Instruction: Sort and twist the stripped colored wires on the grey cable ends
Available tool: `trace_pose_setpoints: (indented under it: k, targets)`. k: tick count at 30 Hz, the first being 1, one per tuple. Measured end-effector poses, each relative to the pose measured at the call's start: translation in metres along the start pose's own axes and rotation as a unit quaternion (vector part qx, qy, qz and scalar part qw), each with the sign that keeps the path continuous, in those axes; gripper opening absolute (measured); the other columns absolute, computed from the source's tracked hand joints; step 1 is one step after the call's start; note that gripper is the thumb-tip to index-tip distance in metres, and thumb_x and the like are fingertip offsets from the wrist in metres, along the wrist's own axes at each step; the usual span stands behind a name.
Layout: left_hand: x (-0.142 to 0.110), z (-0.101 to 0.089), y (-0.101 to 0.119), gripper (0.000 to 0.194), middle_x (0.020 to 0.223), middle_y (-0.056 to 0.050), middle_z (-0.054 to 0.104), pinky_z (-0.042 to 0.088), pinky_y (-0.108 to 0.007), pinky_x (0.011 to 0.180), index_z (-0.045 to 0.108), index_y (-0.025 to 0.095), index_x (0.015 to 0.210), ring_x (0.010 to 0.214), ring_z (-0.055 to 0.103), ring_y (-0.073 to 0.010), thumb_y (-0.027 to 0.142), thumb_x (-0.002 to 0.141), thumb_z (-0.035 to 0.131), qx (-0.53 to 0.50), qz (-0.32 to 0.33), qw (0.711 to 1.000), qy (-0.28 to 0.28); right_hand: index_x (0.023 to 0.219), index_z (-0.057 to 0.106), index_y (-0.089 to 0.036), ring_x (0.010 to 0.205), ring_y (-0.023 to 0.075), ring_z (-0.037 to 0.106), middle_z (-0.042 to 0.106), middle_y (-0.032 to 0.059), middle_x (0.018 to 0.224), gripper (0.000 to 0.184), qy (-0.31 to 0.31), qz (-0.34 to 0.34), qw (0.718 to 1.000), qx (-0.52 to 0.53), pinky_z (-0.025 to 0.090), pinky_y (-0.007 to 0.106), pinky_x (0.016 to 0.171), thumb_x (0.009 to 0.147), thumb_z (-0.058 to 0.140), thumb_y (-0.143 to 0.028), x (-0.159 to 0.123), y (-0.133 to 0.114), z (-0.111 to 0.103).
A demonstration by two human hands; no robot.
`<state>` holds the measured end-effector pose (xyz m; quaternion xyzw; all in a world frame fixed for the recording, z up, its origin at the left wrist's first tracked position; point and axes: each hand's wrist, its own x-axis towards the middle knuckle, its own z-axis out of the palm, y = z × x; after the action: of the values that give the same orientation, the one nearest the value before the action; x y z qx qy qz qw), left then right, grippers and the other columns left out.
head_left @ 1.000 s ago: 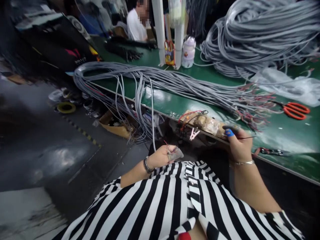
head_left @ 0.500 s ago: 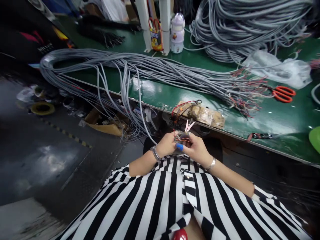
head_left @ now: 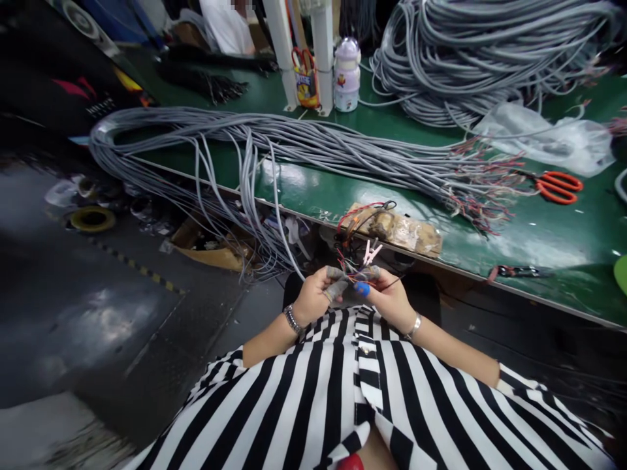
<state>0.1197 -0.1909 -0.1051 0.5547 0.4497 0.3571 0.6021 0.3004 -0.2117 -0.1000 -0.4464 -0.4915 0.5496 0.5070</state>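
My left hand [head_left: 313, 297] and my right hand [head_left: 389, 300] meet in front of my striped shirt, below the edge of the green table [head_left: 539, 235]. Both pinch the stripped end of a grey cable [head_left: 274, 209] whose thin red and black wires [head_left: 360, 274] fan out between my fingertips. Grey finger covers sit on my left fingers and a blue one on my right thumb. The cable runs up from my hands to the long bundle of grey cables [head_left: 304, 147] lying across the table. A taped brown block with clip leads [head_left: 396, 228] sits on the table edge just above my hands.
Orange scissors [head_left: 558, 186] lie at the right by a clear plastic bag [head_left: 543, 137]. A large coil of grey cable [head_left: 480, 52] fills the back right. A white bottle [head_left: 345, 75] and white posts stand at the back. Another person sits beyond. A cardboard box [head_left: 210, 245] and clutter are under the table.
My right hand left the table edge with a thin black wire and came down to join my left hand. Both hands now work the cable's wire ends together.
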Motion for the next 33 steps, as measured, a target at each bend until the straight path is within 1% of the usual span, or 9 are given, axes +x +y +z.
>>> trace_pose_setpoints:
  k: [8,12,14,16,18,21,24,29,33]
  targets:
    - [0.001,0.007,0.005,0.039,0.062,0.002,0.064,0.046,-0.018,0.047,0.058,0.015,0.092,0.049,0.059,-0.0091,0.044,0.072,0.075,-0.027,0.02,0.997,0.073,0.086,0.066,-0.022,0.063,0.0163,0.059,0.066,0.0037,0.073,0.013,0.002,-0.144,0.976,-0.166,0.05,0.03,0.061,0.085,0.063,-0.034,-0.002,-0.01,0.002]
    - [0.004,0.007,-0.001,0.032,0.078,-0.001,0.066,0.051,-0.021,0.068,0.062,0.016,0.085,0.07,0.062,-0.0102,0.042,0.073,0.075,-0.03,0.081,0.988,0.132,0.083,0.066,-0.022,0.063,0.0158,0.059,0.065,0.0056,0.074,0.012,-0.165,-0.271,0.905,-0.283,0.046,0.028,0.06,0.087,0.057,-0.029,-0.001,-0.019,0.004]
    - [0.008,0.003,-0.002,0.031,0.072,0.002,0.063,0.048,-0.019,0.061,0.062,0.017,0.084,0.061,0.058,-0.0075,0.044,0.076,0.072,-0.071,0.076,0.98,0.168,0.084,0.066,-0.022,0.065,0.0152,0.06,0.067,0.0063,0.078,0.014,-0.272,-0.326,0.857,-0.293,0.046,0.027,0.061,0.089,0.052,-0.025,0.0,-0.022,0.008]
    - [0.011,-0.003,0.0,0.032,0.06,0.005,0.057,0.038,-0.017,0.048,0.061,0.017,0.083,0.047,0.047,-0.0043,0.046,0.076,0.072,-0.161,0.073,0.966,0.191,0.087,0.065,-0.022,0.064,0.0143,0.06,0.067,0.0057,0.077,0.015,-0.335,-0.347,0.829,-0.283,0.045,0.026,0.06,0.089,0.051,-0.025,0.001,-0.024,0.012]
    - [0.011,-0.012,0.005,0.035,0.052,0.007,0.05,0.031,-0.018,0.044,0.06,0.017,0.078,0.041,0.038,-0.0029,0.047,0.072,0.076,-0.26,0.082,0.945,0.179,0.089,0.064,-0.021,0.062,0.0136,0.058,0.065,0.0045,0.074,0.013,-0.322,-0.318,0.85,-0.27,0.045,0.025,0.059,0.089,0.052,-0.026,0.005,-0.025,0.017]
    - [0.005,-0.023,0.014,0.04,0.045,0.008,0.042,0.032,-0.02,0.044,0.057,0.016,0.069,0.037,0.031,-0.0021,0.049,0.066,0.079,-0.345,0.063,0.928,0.124,0.09,0.063,-0.019,0.064,0.0139,0.059,0.065,0.0035,0.075,0.012,-0.209,-0.194,0.932,-0.223,0.048,0.026,0.062,0.087,0.059,-0.03,0.014,-0.025,0.027]
    - [-0.004,-0.028,0.014,0.043,0.04,0.009,0.038,0.029,-0.019,0.04,0.055,0.016,0.066,0.033,0.029,-0.0021,0.053,0.065,0.078,-0.359,0.036,0.929,0.089,0.091,0.061,-0.02,0.071,0.0156,0.063,0.067,0.0031,0.081,0.023,-0.133,-0.068,0.986,-0.072,0.052,0.029,0.069,0.078,0.072,-0.036,0.028,-0.025,0.044]
    - [-0.009,-0.029,0.004,0.048,0.038,0.008,0.039,0.025,-0.02,0.036,0.056,0.017,0.074,0.034,0.035,-0.0054,0.06,0.063,0.076,-0.345,0.019,0.936,0.057,0.088,0.056,-0.021,0.082,0.0147,0.067,0.069,0.0014,0.086,0.041,-0.08,0.059,0.977,0.188,0.054,0.029,0.08,0.06,0.085,-0.031,0.046,-0.028,0.071]
    - [-0.009,-0.028,-0.002,0.053,0.038,0.009,0.04,0.021,-0.021,0.034,0.055,0.019,0.079,0.033,0.035,-0.006,0.063,0.06,0.076,-0.307,0.008,0.951,0.046,0.09,0.056,-0.021,0.068,0.0125,0.066,0.071,-0.0011,0.079,0.047,-0.076,0.131,0.953,0.263,0.054,0.026,0.065,0.056,0.087,-0.027,0.049,-0.029,0.077]
